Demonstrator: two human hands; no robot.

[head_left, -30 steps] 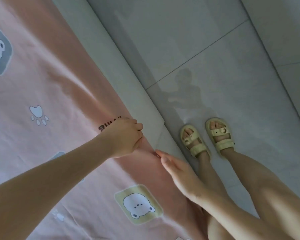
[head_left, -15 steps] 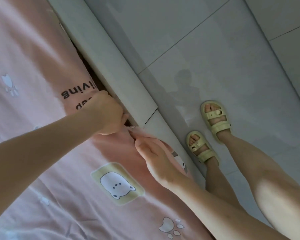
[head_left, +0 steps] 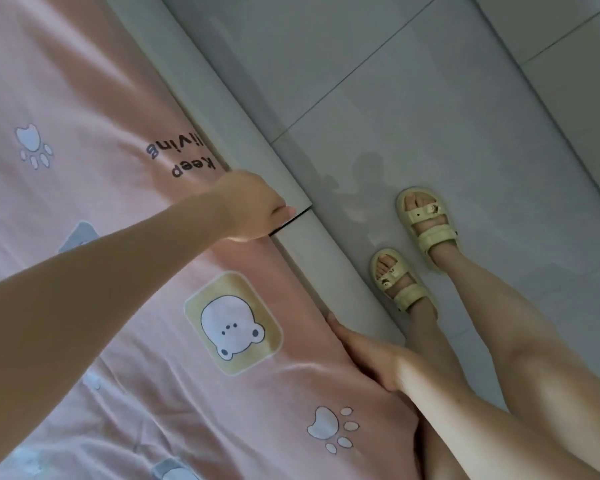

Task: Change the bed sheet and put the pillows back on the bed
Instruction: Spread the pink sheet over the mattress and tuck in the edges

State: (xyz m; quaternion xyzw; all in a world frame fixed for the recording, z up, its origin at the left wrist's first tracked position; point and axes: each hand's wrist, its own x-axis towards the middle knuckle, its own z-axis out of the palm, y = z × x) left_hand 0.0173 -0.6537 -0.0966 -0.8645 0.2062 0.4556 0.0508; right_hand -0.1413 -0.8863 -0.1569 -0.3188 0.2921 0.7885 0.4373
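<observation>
1. The bed sheet is spread on the bed. Its side edge runs diagonally along the bed frame.
2. The left hand is held at this edge, farther away, with fingers curled. Whether cloth is pinched cannot be told.
3. The right hand is pressed flat against the same edge, fingers together, nearer the body.
4. The stretch between the hands is probably to be tucked next.

Dim, soft daylight, cool cast. Person's faint reflection on glossy floor. Slight softness overall, wide-angle bending at the edges.
</observation>
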